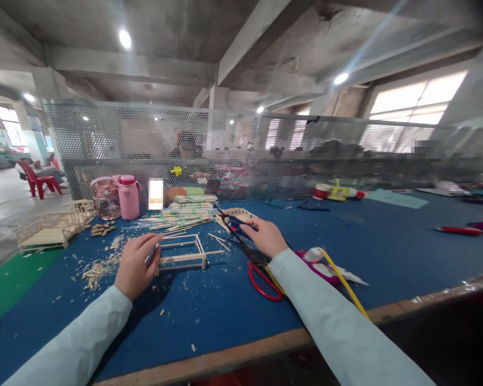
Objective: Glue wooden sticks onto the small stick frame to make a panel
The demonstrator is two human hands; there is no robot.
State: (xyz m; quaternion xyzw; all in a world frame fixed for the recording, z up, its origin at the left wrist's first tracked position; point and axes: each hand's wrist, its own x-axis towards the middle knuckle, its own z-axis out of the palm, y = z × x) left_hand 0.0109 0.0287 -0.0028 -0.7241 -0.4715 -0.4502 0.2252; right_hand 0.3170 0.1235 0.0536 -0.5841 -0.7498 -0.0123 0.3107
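My left hand point(136, 264) is closed with its thumb and fingers on the left end of a small open frame of thin wooden sticks point(187, 258), which rests on the blue tabletop. Part of that end is hidden by the fingers. To the right, my right hand point(265, 237) grips a dark-blue-handled hand tool point(236, 222), perhaps pliers or cutters. Its dark tip points up and left, toward the stick bundles point(191, 210). Under and beside this hand lie red-handled scissors point(261, 289). Loose sticks point(219, 241) lie between the frame and the tool.
Wood scraps point(96, 272) and peanuts point(100, 229) lie at left, near a finished-looking wooden model point(50, 231). A pink flask point(129, 197), a clear jug point(107, 199) and a lit phone screen point(155, 194) stand before the perforated metal partition point(137, 128). A person sits behind it.
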